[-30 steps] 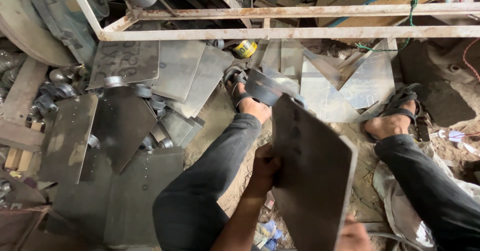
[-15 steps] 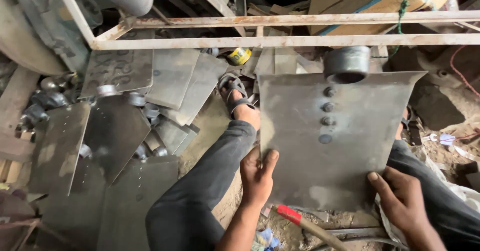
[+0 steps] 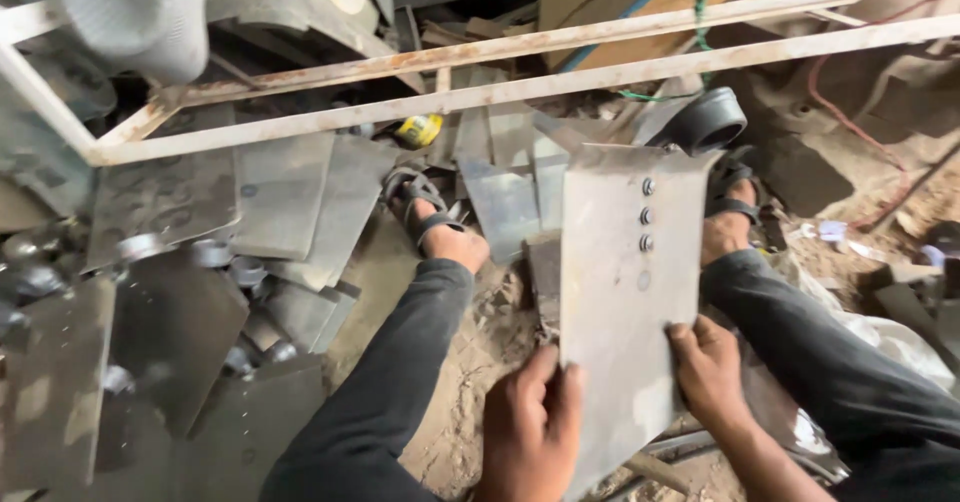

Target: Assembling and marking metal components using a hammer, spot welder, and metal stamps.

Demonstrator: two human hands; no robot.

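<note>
Gripping a dull grey flat steel plate [image 3: 620, 302] at centre frame, my left hand [image 3: 530, 427] clamps its lower edge and my right hand [image 3: 712, 367] pinches the right side. Three rivets and a short round socket [image 3: 705, 122] top it; similar plates [image 3: 180, 292] litter the sandy floor [image 3: 480, 352] at left.

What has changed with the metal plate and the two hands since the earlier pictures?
The metal plate was turned: edge-on first, then broad face to the camera, now angled again so it looks narrower. The right hand, earlier low at the plate's bottom, now grips its right edge. The left hand stays on the lower left edge. The stacked sheets at left and the rusty frame lie as before.
</note>
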